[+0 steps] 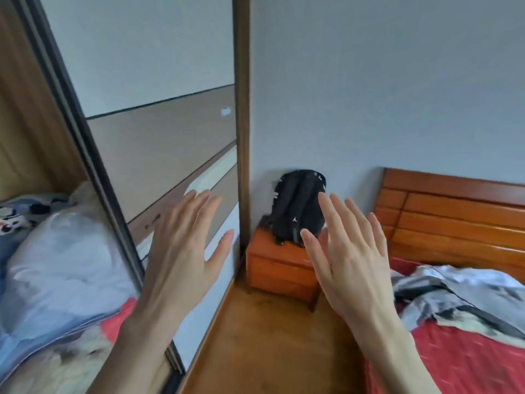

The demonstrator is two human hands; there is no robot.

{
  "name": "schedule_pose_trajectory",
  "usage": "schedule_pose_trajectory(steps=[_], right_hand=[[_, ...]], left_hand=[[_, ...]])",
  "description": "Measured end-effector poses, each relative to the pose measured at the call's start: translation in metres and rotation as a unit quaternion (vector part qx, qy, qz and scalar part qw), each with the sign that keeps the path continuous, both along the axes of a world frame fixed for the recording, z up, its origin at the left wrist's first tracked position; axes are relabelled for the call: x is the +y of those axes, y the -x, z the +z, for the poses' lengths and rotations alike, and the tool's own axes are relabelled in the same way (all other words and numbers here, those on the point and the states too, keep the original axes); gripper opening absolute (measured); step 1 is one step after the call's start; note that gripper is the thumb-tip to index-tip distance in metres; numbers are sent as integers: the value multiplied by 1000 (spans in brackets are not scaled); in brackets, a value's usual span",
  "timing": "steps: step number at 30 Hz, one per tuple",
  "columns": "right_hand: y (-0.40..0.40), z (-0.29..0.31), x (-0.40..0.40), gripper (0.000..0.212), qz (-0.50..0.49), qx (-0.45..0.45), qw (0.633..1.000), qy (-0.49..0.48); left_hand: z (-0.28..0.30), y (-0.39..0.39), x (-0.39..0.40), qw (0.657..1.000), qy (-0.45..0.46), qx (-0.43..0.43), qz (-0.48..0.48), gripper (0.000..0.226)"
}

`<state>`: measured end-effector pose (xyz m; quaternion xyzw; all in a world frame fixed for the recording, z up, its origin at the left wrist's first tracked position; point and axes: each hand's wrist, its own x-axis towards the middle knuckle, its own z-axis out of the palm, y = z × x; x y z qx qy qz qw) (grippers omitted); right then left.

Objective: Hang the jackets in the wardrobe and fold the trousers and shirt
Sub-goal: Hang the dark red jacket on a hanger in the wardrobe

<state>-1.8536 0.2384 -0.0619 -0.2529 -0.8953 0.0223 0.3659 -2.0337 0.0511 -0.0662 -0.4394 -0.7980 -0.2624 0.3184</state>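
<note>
Both hands are hovering raised, palms forward, holding nothing: the left hand (181,245) is spreading straight fingers in front of the wardrobe (159,155) sliding door, whether touching it cannot be told; the right hand (349,257) is floating with fingers extended before the bedside cabinet (275,268). A grey and black jacket (460,297) is lying crumpled on the red bed (468,362), right of the right hand and apart from it. A black backpack (298,206) is standing on the orange cabinet against the pale wall (383,86). Bagged bedding (56,268) is sitting inside the wardrobe's open left section. A wooden headboard (460,214) is rising behind the bed.
</note>
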Motion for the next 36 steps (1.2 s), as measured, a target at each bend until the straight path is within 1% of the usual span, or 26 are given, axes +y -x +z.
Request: schedule_pose_trajectory(steps=[5, 11, 15, 20, 24, 28, 30, 32, 34, 36], right_hand=[[-107, -22, 67, 63, -99, 18, 995, 17], [-233, -49, 123, 65, -218, 23, 975, 34], [-294, -63, 144, 66, -285, 20, 957, 55], [-348, -80, 164, 69, -369, 25, 925, 83], [-387, -94, 183, 68, -447, 32, 889, 98], [-418, -112, 198, 65, -526, 47, 842, 108], [-430, -119, 203, 64, -566, 64, 813, 121], [-442, -124, 203, 62, -610, 85, 776, 132], [-452, -129, 202, 59, -651, 99, 740, 138], [-462, -133, 199, 61, -680, 101, 713, 139]], left_hand=[[-16, -76, 102, 994, -21, -14, -103, 56], [-41, -181, 208, 973, -9, -47, -224, 55], [-50, -233, 263, 956, 16, -60, -287, 57], [-67, -283, 327, 928, 38, -66, -365, 55], [-86, -321, 383, 892, 56, -84, -442, 55], [-104, -353, 446, 839, 74, -99, -531, 54], [-111, -364, 476, 810, 93, -114, -568, 54], [-119, -375, 504, 784, 117, -120, -598, 55], [-127, -389, 528, 761, 134, -117, -624, 56], [-135, -406, 549, 741, 144, -107, -647, 56]])
